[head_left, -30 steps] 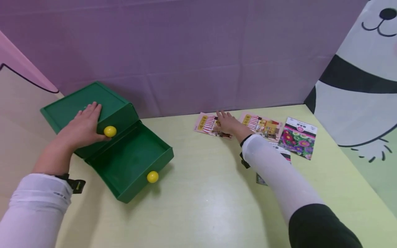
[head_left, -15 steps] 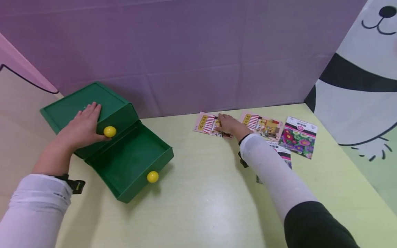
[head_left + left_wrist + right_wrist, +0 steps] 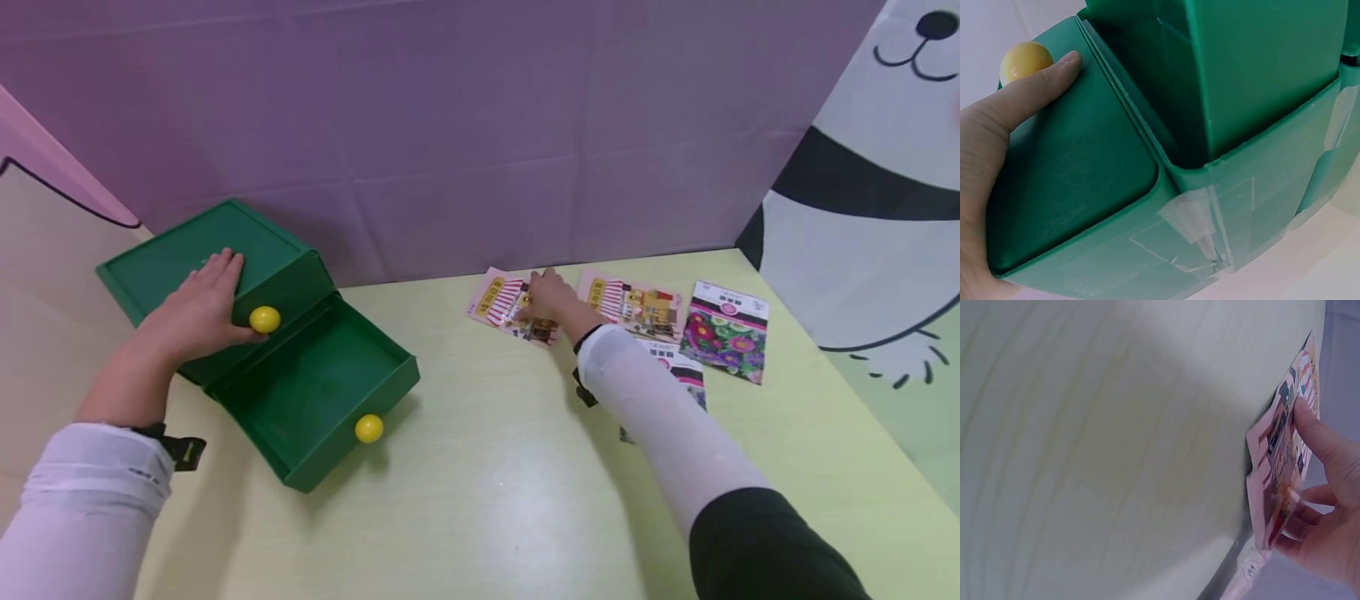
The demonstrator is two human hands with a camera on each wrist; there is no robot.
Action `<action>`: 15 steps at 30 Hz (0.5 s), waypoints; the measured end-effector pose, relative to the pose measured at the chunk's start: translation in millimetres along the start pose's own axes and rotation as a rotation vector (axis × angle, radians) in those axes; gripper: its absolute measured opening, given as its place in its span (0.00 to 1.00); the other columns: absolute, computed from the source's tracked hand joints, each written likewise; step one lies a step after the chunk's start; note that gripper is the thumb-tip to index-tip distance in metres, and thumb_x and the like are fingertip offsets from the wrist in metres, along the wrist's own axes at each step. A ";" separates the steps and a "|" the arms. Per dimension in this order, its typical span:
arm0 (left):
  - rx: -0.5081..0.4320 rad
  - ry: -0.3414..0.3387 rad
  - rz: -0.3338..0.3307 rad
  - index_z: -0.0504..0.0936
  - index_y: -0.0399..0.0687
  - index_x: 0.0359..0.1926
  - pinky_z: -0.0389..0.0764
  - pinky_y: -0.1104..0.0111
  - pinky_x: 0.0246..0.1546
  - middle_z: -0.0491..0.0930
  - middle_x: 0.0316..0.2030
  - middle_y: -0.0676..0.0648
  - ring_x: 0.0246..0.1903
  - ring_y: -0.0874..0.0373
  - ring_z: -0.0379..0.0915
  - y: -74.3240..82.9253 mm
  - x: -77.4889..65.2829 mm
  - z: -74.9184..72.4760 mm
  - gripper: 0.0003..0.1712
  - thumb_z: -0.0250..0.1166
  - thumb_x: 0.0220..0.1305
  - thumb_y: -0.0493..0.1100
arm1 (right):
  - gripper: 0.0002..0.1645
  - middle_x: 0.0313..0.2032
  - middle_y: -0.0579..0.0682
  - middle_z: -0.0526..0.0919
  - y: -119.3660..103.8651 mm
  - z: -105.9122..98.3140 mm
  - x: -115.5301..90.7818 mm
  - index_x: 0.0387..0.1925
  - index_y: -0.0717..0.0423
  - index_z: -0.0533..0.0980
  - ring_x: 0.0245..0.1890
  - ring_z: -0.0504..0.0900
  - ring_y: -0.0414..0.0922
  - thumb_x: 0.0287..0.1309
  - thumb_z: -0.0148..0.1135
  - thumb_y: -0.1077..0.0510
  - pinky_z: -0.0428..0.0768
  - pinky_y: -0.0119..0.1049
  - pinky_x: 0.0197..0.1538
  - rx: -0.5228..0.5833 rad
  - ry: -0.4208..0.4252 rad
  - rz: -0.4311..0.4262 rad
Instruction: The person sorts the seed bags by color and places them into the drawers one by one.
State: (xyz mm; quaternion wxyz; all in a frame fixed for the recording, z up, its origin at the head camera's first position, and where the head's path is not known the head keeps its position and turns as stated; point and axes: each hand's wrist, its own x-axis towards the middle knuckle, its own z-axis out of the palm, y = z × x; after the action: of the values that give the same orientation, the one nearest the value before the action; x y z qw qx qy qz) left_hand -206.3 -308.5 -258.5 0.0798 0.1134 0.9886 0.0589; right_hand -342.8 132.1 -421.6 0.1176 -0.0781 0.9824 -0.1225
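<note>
Your right hand (image 3: 553, 298) has bent its fingers in since the first frame, where they lay spread, and the pink packet (image 3: 498, 302) under it has turned a little, its near corner swung toward you; your left hand and the green drawer unit (image 3: 243, 229) stay as they were. That packet is on the table (image 3: 465, 467), well to the right of the drawer unit. You pinch it in your right hand: the right wrist view shows your thumb on the printed face and the other fingers curled at its edge, though you cannot tell whether all of it is off the table. Your left hand (image 3: 195, 312) lies spread on top of the drawer unit, fingers straight, with the thumb down over the front, just beside the upper yellow knob (image 3: 265, 320). One drawer (image 3: 330, 454) stands pulled out from the drawer unit toward you, with a lower yellow knob (image 3: 369, 428) on its front. Clear tape (image 3: 1200, 231) sticks to the unit's side. Farther right of the drawer unit, past your right hand, lies a second pink packet (image 3: 633, 307); still farther right is a flower packet (image 3: 725, 337), and nearer you another flower packet (image 3: 684, 373), partly hidden by your white sleeve (image 3: 645, 392). Behind the drawer unit hangs a purple cloth (image 3: 450, 125).
</note>
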 end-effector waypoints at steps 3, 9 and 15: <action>0.001 -0.002 -0.001 0.30 0.26 0.72 0.34 0.39 0.70 0.26 0.71 0.25 0.71 0.29 0.22 1.4 -0.4 -0.6 0.65 0.70 0.57 0.48 | 0.51 0.63 0.69 0.61 -1.6 -0.6 -0.4 0.64 0.67 0.63 0.60 0.69 0.61 0.49 0.72 0.39 0.72 0.55 0.62 0.047 0.006 0.010; -0.003 -0.004 -0.007 0.30 0.26 0.72 0.34 0.39 0.70 0.26 0.71 0.25 0.71 0.29 0.22 1.9 -1.2 -0.3 0.65 0.70 0.57 0.48 | 0.55 0.67 0.65 0.65 -6.3 -5.3 -2.5 0.70 0.66 0.53 0.64 0.68 0.59 0.52 0.72 0.45 0.68 0.52 0.68 0.160 -0.002 -0.002; -0.005 -0.005 -0.013 0.30 0.26 0.72 0.35 0.38 0.70 0.26 0.72 0.25 0.71 0.29 0.23 2.1 -0.7 -0.3 0.65 0.70 0.57 0.48 | 0.37 0.57 0.65 0.75 -10.1 -10.1 -7.2 0.61 0.68 0.64 0.55 0.75 0.57 0.57 0.67 0.53 0.74 0.47 0.63 0.237 0.015 -0.025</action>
State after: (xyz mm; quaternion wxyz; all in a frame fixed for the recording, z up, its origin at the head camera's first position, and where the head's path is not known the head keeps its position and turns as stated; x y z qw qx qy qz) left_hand -205.3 -306.7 -257.8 0.0831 0.1071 0.9889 0.0604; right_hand -337.2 126.0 -407.9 0.1170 -0.0752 0.9608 -0.2400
